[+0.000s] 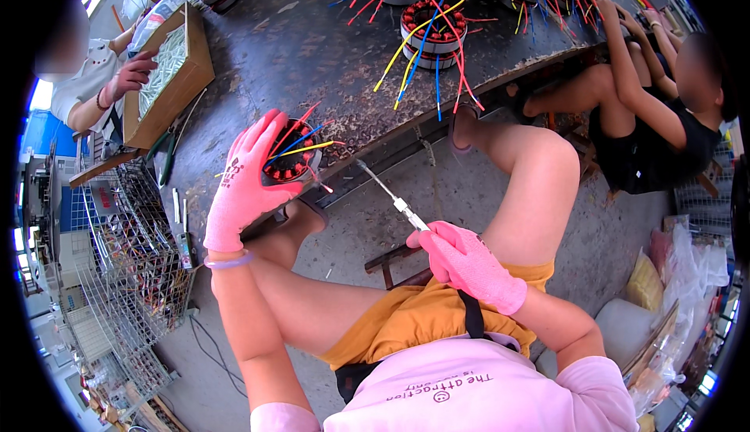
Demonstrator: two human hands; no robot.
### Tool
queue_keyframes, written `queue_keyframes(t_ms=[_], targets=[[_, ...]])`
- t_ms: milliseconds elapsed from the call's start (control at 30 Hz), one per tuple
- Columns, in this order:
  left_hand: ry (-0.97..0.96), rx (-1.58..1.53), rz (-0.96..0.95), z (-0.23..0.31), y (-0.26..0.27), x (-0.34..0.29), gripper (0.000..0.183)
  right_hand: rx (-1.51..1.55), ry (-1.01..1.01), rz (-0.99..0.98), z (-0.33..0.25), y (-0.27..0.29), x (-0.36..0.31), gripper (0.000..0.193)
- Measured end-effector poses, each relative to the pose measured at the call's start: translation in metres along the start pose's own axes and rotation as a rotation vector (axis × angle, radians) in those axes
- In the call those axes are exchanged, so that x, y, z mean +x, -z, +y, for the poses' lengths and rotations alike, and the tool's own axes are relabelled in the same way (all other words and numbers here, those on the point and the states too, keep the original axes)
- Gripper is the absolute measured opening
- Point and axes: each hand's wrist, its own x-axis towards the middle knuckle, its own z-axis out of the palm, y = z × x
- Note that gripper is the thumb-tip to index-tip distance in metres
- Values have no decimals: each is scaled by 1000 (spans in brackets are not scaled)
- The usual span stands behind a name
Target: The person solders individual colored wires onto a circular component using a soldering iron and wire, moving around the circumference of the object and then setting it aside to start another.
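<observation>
A motor stator (289,169) with red windings and loose red, blue and yellow leads sits at the near edge of the dark worktable. My left hand (248,178), in a pink glove, grips its left side, fingers along the far side and thumb in front. Part of the stator is hidden by that hand. In my right hand (473,264), also gloved in pink, is a slim screwdriver-like tool (407,211) with a thin metal shaft and whitish handle. The hand is closed round the handle. The tool's flat tip points towards the stator, apart from it.
Another stator (433,37) with long leads stands farther back on the worktable (273,49), before several more. At the left, a co-worker's gloved hand (129,76) reaches over a wooden box (199,53) of pale slim pieces. Pliers (168,157) lie nearby. Another person (648,112) sits at the right.
</observation>
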Motion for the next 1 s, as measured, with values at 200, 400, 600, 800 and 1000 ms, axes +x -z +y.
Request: queue_keyframes(t_ms=[200, 400, 600, 800, 1000], targets=[[71, -22, -33, 12, 6, 6, 86, -2, 6, -6, -6, -2, 1, 35], [46, -43, 13, 9, 1, 2, 84, -96, 133, -24, -3, -2, 5, 35], [82, -74, -13, 9, 3, 5, 85, -135, 210, -27, 0, -2, 7, 36], [71, -44, -17, 12, 6, 6, 84, -138, 200, -33, -1, -2, 7, 37], [95, -55, -16, 17, 6, 5, 84, -49, 79, -37, -6, -1, 4, 38]])
